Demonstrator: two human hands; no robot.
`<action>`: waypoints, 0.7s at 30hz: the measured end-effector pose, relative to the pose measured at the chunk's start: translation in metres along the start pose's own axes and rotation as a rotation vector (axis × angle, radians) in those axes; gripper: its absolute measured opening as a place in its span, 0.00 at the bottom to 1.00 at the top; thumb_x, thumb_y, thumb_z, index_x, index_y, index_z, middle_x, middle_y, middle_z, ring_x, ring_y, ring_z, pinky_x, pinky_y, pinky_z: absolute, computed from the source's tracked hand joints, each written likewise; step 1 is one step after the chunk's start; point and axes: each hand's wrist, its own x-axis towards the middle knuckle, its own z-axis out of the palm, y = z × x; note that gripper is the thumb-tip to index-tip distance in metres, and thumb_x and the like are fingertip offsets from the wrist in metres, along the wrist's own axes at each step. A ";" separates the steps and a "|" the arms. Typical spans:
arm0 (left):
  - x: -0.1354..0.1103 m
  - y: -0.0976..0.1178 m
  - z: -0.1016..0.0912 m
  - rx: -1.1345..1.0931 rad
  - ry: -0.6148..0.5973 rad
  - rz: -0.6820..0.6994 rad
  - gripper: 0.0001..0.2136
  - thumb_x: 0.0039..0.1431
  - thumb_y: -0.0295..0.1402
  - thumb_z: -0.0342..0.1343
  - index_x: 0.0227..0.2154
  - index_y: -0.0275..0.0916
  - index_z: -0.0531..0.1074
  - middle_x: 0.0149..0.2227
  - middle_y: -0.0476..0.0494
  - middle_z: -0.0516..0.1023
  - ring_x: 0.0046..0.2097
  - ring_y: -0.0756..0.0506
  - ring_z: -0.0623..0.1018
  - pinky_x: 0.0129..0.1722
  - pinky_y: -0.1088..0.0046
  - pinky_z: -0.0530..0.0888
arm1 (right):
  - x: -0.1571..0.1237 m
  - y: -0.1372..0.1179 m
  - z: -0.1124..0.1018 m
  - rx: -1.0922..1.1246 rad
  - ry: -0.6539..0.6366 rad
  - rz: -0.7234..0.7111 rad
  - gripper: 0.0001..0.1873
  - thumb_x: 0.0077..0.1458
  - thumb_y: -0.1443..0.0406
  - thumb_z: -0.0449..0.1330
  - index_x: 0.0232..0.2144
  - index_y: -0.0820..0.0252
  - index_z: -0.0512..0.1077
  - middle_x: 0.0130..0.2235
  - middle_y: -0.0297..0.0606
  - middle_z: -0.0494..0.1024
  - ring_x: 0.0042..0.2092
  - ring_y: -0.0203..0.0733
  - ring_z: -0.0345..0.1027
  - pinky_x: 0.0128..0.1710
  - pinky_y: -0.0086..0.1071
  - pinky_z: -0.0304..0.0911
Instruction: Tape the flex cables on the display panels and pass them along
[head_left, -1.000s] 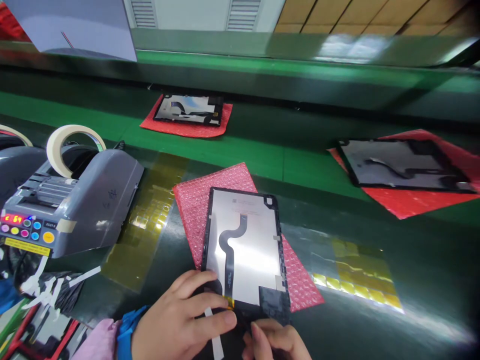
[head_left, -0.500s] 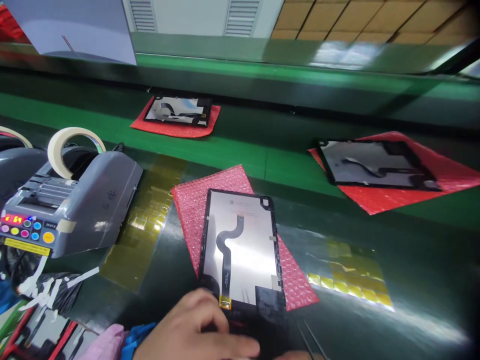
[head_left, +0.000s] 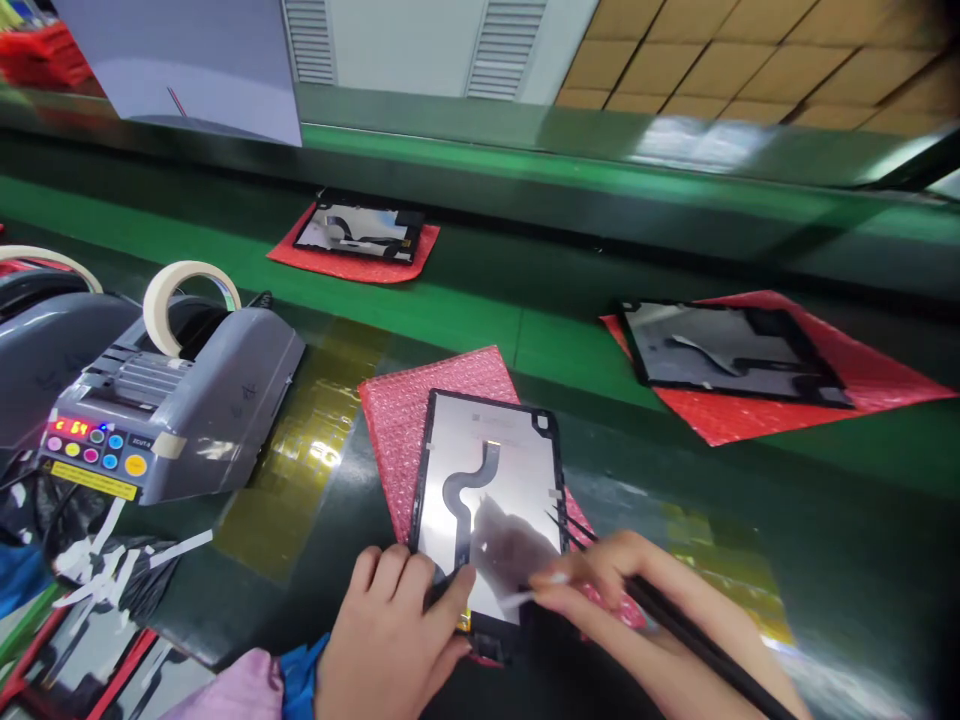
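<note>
A tablet display panel (head_left: 442,480) lies back side up, with a dark ribbon cable (head_left: 457,490) curving down its silvery back. Over the panel's lower left corner, my left hand (head_left: 401,620) rests with fingers apart, the index fingertip touching near the cable's lower end. My right hand (head_left: 637,600) is above the panel's lower right side, keeping dark tweezers (head_left: 697,640) in its grip, their tips pointing up and left. Between its thumb and index finger is a small whitish strip (head_left: 517,600), blurred. The hand's reflection shows on the panel.
Pink bubble wrap (head_left: 390,440) lies under the panel. A grey tape dispenser (head_left: 225,400) carrying a tape roll (head_left: 161,310) stands left, with white tape scraps (head_left: 97,560) before it. Two more panels (head_left: 360,228) (head_left: 720,350) lie on red wrap on the green strip. Yellow tape pieces (head_left: 300,450) stick to the table.
My right hand has come up from the bottom edge with the tweezers and whitish strip, over the panel. My left hand has shifted, its fingers spreading onto the lower left corner. The view moved slightly.
</note>
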 end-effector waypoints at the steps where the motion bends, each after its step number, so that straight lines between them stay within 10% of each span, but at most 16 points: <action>1: 0.002 0.001 0.002 0.035 0.013 -0.017 0.18 0.64 0.43 0.61 0.54 0.44 0.73 0.38 0.44 0.76 0.41 0.39 0.74 0.43 0.59 0.70 | 0.011 -0.002 0.006 -0.031 -0.079 0.004 0.20 0.41 0.56 0.73 0.17 0.54 0.65 0.25 0.34 0.80 0.25 0.39 0.71 0.24 0.28 0.68; 10: 0.009 0.004 0.012 0.034 0.212 -0.087 0.12 0.66 0.42 0.58 0.48 0.45 0.77 0.39 0.47 0.78 0.44 0.40 0.71 0.46 0.59 0.63 | 0.060 0.004 0.043 -0.092 -0.371 -0.088 0.17 0.56 0.55 0.65 0.25 0.54 0.63 0.29 0.29 0.74 0.31 0.38 0.65 0.29 0.30 0.57; 21: 0.015 0.000 0.009 0.040 0.215 -0.037 0.13 0.72 0.38 0.48 0.43 0.46 0.79 0.50 0.54 0.81 0.51 0.40 0.68 0.48 0.58 0.59 | 0.068 -0.001 0.047 -0.159 -0.374 -0.203 0.15 0.61 0.57 0.61 0.27 0.53 0.62 0.28 0.28 0.72 0.29 0.37 0.63 0.30 0.30 0.57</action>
